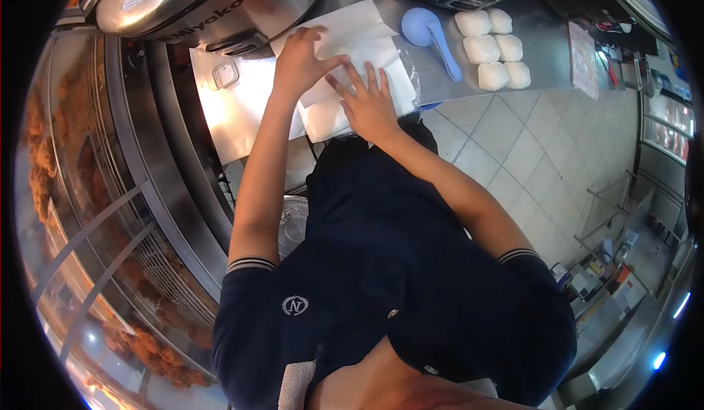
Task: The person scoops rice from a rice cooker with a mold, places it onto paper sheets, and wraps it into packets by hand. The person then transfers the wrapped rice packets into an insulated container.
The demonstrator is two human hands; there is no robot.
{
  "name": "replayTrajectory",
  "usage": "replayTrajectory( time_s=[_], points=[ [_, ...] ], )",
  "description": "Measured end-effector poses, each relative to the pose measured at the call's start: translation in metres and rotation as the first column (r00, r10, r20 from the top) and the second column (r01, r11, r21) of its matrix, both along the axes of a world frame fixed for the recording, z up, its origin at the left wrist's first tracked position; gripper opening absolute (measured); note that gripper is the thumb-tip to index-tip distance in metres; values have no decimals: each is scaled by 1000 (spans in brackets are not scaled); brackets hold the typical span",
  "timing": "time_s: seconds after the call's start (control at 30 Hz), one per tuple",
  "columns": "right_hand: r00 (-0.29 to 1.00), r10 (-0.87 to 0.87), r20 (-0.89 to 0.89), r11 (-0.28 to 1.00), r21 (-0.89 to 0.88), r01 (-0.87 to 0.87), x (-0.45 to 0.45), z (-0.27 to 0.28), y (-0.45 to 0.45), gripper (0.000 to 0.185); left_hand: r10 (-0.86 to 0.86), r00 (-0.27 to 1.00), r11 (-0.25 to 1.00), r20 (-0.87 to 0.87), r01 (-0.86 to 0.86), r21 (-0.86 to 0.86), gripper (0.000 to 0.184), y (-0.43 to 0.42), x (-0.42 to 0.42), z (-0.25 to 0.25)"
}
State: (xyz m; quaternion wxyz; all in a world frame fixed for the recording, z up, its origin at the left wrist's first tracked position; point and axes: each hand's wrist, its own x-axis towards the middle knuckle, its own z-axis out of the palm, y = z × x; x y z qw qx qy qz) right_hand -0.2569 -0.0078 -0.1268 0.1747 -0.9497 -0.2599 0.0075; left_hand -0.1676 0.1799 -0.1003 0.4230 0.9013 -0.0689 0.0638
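White sheets of paper (359, 25) lie stacked and overlapping on the metal counter in front of me. My left hand (299, 61) rests on their left side, thumb stretched out and fingers bent but apart. My right hand (370, 105) lies on the lower part of the sheets with its fingers spread. The left thumb tip comes close to the right fingers; nothing shows in either hand. To the right of the paper is a light blue ladle (422, 28), its handle pointing toward me. Beyond it sit several white wrapped portions (482, 49) in two columns.
Two metal Miyako cookers (213, 6) stand along the back. A small clear square container (225, 75) sits left of the paper. At far left, a glass display case (110, 227) holds fried food. The counter edge (543, 89) borders a tiled floor (506, 138).
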Motion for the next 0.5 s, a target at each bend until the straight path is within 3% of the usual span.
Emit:
replayTrajectory(
  time_s=[0.03, 0.1, 0.17, 0.23, 0.3, 0.37, 0.5],
  points=[
    [1000, -2, 7, 1000, -10, 2, -1, 0, 2, 63, -149, 987, 949, 66, 124, 289, 18, -1, 1, 1],
    [1000, -12, 20, 1000, -21, 12, 2, 1, 4, 63, -146, 989, 953, -22, 147, 266, 11, -10, -7, 2],
    [999, -19, 29, 1000, 6, 19, -1, 6, 5, 57, -263, 964, 867, 49, 213, 451, 15, -15, -27, 4],
    [999, 4, 38, 1000, 26, -5, 6, 7, -5, 52, -273, 961, 868, 41, 227, 442, 15, -12, -43, -9],
    [997, 47, 55, 998, 47, -49, 21, 13, -12, 48, -272, 945, 906, 183, 187, 380, 15, -8, -53, -16],
    [981, -132, 145, 975, 197, 102, 34, 27, -17, 44, -281, 942, 906, 183, 197, 375, 18, -4, -60, -19],
    [996, 11, 85, 978, 209, -29, 48, -13, -42, 43, -263, 944, 920, 201, 182, 347, 17, 1, -73, -24]
  ],
)
